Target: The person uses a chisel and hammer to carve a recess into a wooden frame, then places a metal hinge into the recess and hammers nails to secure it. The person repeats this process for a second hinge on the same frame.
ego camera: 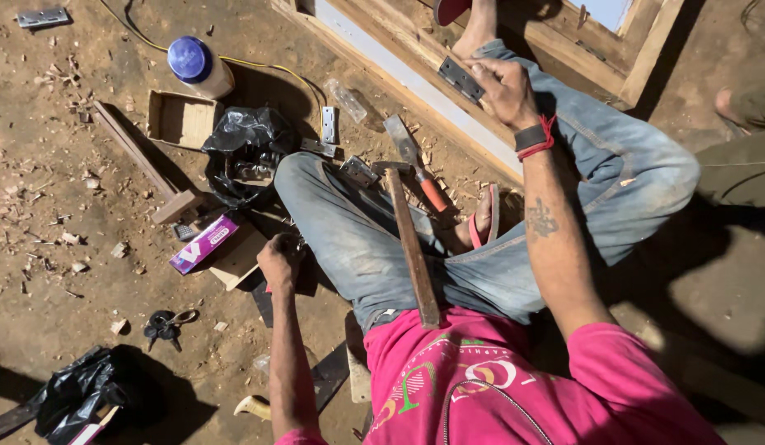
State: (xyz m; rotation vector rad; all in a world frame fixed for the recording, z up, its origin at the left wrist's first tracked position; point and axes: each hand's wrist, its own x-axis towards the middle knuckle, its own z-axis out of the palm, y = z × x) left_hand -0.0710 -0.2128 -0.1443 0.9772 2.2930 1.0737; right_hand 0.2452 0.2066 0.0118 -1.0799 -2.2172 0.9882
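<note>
- Here, the person sat on the dirt floor (61, 272) with legs spread, beside a wooden door frame (399, 37) lying flat.
- The right hand (504, 89) pressed a metal hinge (460, 78) flat against the frame's edge, just beside the pale metal strip (415, 82); its grip lay half open, fingertips and thumb pinning the plate rather than wrapping it.
- The left hand (279, 259) was down by the left thigh, curled over something near the open cardboard box (234, 259); what that grip enclosed could not be told, as the fist hid it.
- A hammer (411, 247) rested across the lap, handle toward the body, untouched; a chisel (415, 165) with an orange handle lay on the floor between the knees.
- More hinges (329, 125) lay loose near a black plastic bag (246, 144).
- Judged from this, the step in hand looked like seating the hinge on the frame while fetching a fastener or tool.
- The next move would likely have called for keeping the plate square and unmoved while the other hand brought its piece across.
</note>
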